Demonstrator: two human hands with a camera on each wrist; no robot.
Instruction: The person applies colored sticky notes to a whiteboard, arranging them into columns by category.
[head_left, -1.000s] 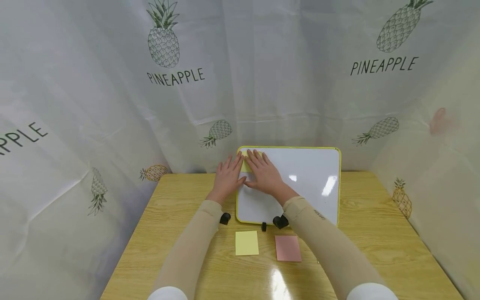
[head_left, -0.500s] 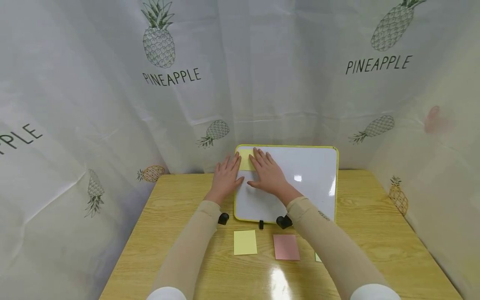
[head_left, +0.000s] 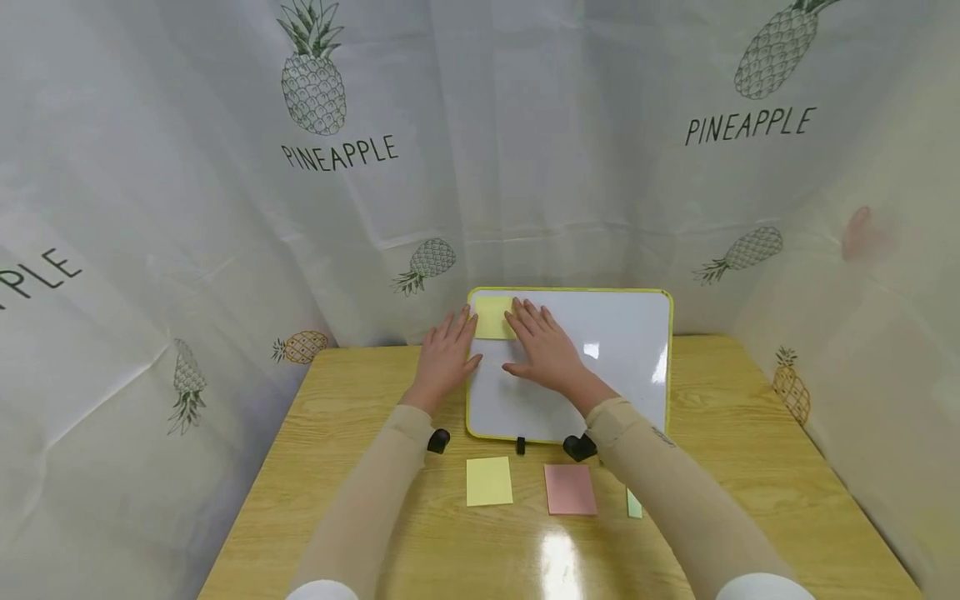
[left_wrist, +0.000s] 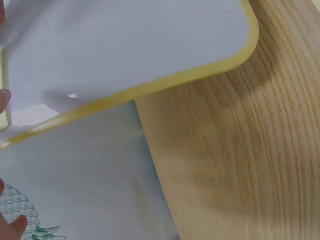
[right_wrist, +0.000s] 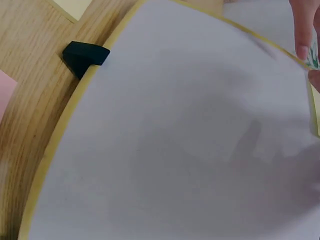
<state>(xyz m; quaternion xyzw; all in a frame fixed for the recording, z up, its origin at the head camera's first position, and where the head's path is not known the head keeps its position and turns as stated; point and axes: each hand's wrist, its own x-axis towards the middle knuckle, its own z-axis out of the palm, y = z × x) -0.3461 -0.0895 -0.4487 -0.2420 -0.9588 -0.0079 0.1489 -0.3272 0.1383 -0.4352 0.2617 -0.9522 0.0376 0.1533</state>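
Observation:
A yellow sticky note (head_left: 492,318) lies flat on the upper left corner of a yellow-edged whiteboard (head_left: 622,350). Beside the note's left edge, at the board's rim, is my left hand (head_left: 442,358), its fingers straight and spread. My right hand (head_left: 549,352) lies over the board with fingers extended, the tips at the note's right edge. Neither hand grips anything. Only a sliver of the note (left_wrist: 4,120) shows in the left wrist view. In the right wrist view, fingertips of a hand appear near the note (right_wrist: 316,110) at the right edge.
In front of the board, a yellow sticky pad (head_left: 489,482), a pink pad (head_left: 570,490) and a partly hidden green one (head_left: 634,503) lie on the wooden table (head_left: 337,417). A black clip (head_left: 521,446) sits at the board's lower edge. A pineapple-print curtain (head_left: 525,167) hangs behind.
My hands have moved apart: the right slid rightward off the note, the left shifted slightly left. More of the yellow note is uncovered, and the green pad has come into sight.

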